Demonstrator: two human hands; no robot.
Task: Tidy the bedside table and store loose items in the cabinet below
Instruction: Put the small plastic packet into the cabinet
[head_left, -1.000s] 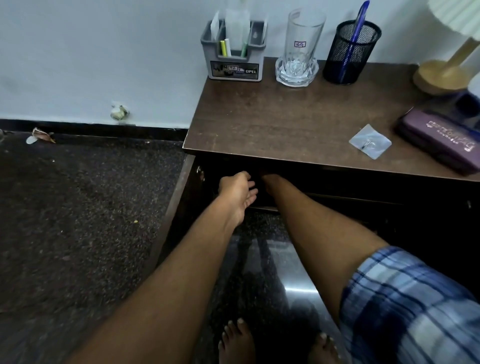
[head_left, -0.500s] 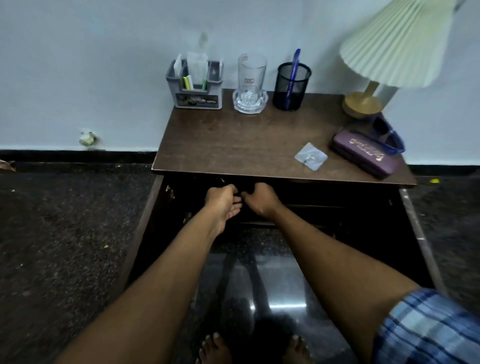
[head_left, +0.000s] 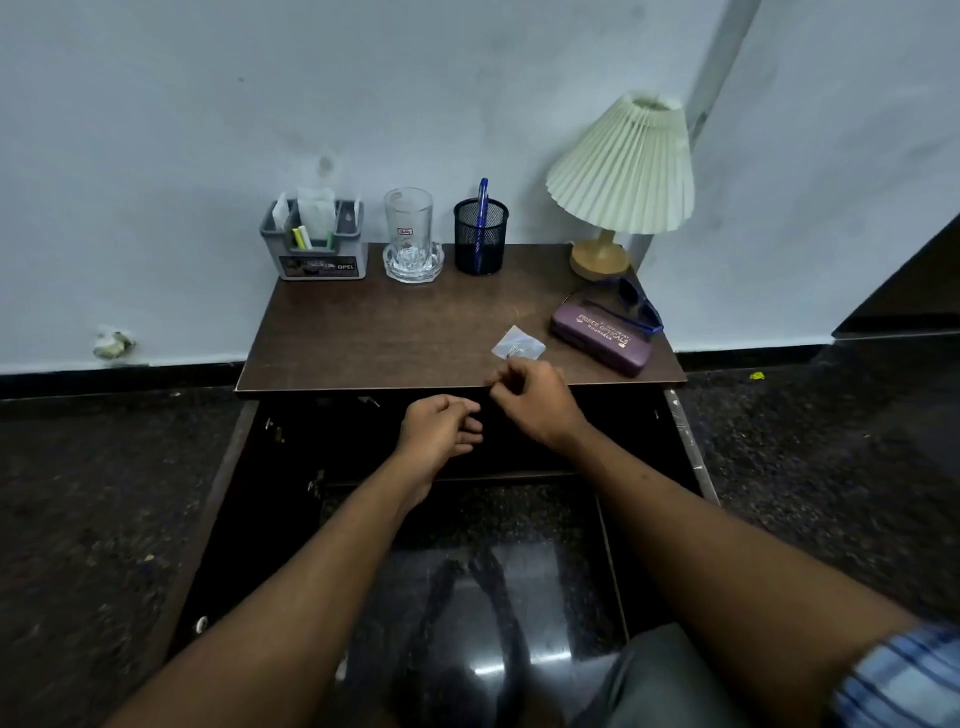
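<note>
Left hand (head_left: 441, 423) hangs loosely curled and empty before the open cabinet (head_left: 332, 441). Right hand (head_left: 535, 402), fingers curled, grip unclear, hovers at the bedside table (head_left: 389, 332) edge, just beside the clear packet (head_left: 518, 344).

Tabletop (head_left: 389, 332) is dark brown with faint wood grain. Grey organizer (head_left: 311, 249), black mesh pen cup (head_left: 480, 239) with a blue pen (head_left: 483, 200). Lampshade (head_left: 623, 166) is pale cream and pleated (a greenish tint in this light) on a tan base (head_left: 600, 257). Glasses case (head_left: 600, 338) is purple with gold lettering, sunglasses (head_left: 641, 306) blue. Floor (head_left: 104, 493) is dark and speckled, sleeve (head_left: 904, 675) blue plaid.
</note>
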